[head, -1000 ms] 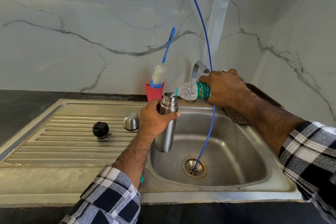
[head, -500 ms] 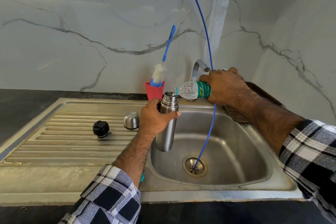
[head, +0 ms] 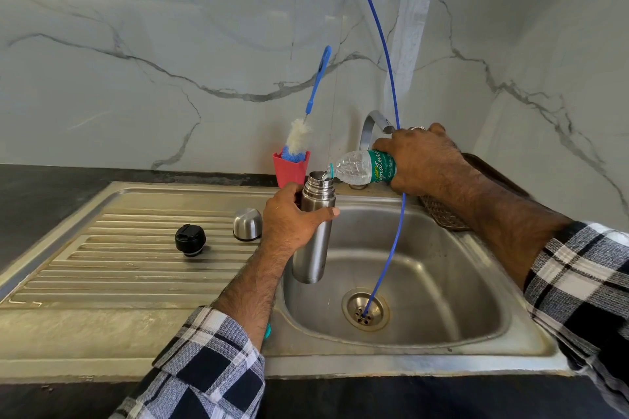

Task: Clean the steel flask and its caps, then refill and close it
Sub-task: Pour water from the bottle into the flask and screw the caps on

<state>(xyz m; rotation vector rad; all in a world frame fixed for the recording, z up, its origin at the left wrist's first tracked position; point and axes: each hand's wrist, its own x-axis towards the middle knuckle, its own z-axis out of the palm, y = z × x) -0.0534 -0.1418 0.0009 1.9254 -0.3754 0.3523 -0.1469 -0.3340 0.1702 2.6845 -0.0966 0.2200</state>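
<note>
My left hand (head: pixel 292 218) grips the steel flask (head: pixel 315 238) upright over the left edge of the sink basin (head: pixel 442 282). The flask's mouth is uncovered. My right hand (head: pixel 422 160) holds a clear plastic water bottle (head: pixel 360 168) with a green label, tipped on its side, its neck at the flask's mouth. On the ribbed draining board (head: pixel 119 265) to the left, the black inner cap (head: pixel 190 239) and the steel outer cap (head: pixel 247 224) stand apart from each other.
A red cup (head: pixel 289 172) holding a blue-handled bottle brush (head: pixel 308 119) stands at the back of the sink. A blue tube (head: pixel 391 221) hangs from above down into the drain (head: pixel 365 313). The tap (head: pixel 371 126) sits behind my right hand. A dark mat (head: pixel 442 214) lies at the right.
Both hands, the flask and the bottle stay where they were; the view has hardly shifted.
</note>
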